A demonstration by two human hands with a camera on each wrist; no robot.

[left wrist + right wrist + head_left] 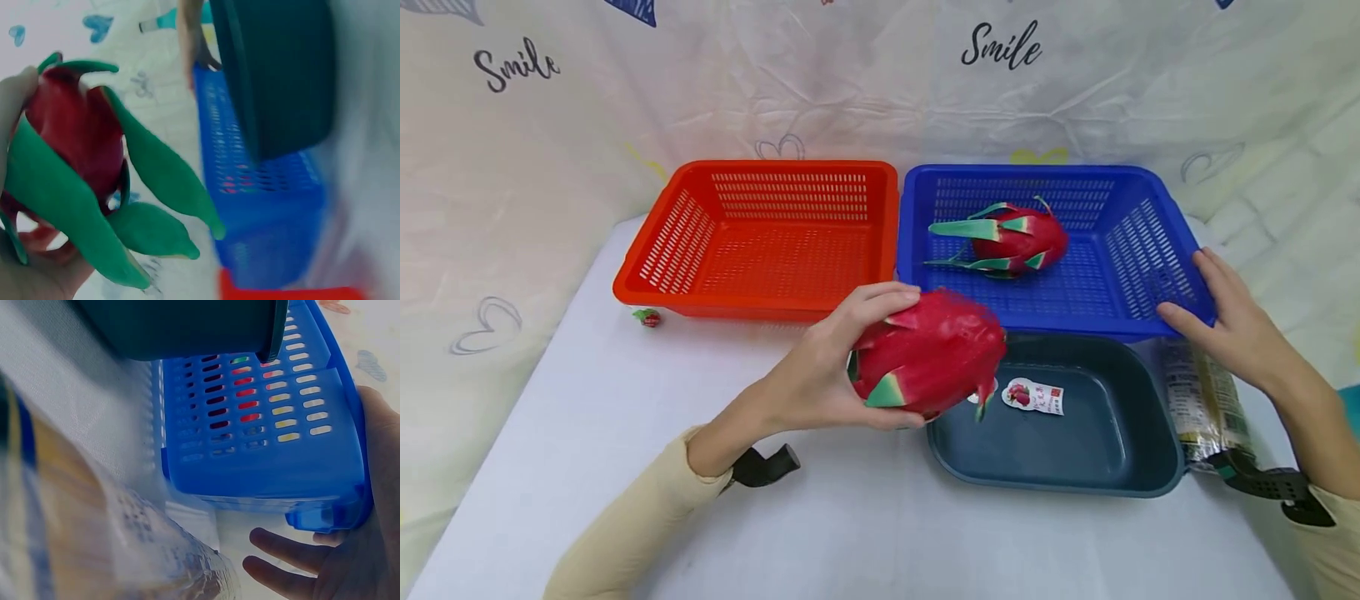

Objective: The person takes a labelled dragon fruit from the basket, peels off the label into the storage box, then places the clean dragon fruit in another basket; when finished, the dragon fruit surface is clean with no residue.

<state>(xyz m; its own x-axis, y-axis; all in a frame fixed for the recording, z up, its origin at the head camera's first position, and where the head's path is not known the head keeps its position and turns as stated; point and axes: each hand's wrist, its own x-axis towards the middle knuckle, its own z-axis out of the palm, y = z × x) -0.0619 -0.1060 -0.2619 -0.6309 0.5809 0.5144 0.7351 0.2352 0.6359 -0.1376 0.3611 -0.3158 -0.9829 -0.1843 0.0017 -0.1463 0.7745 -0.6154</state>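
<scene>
My left hand (842,358) grips a red dragon fruit (936,354) with green-tipped scales, in the air in front of the two baskets. In the left wrist view its long green leaves (162,162) stick out from the fruit. Another dragon fruit (1026,237) lies inside the blue basket (1037,323), its leaves pointing left. My right hand (1240,325) holds the right front corner of that basket, with the thumb over the rim; in the right wrist view two fingers (284,547) reach out below the handle. A dark teal tub (1052,483) stands in front of the blue basket.
A red basket (760,310) sits left of the blue one. Two paper labels, one a dragon fruit label (1033,396), lie in the tub. A shiny plastic package (1206,400) is right of the tub, and a small strawberry-like piece (648,317) lies near the red basket.
</scene>
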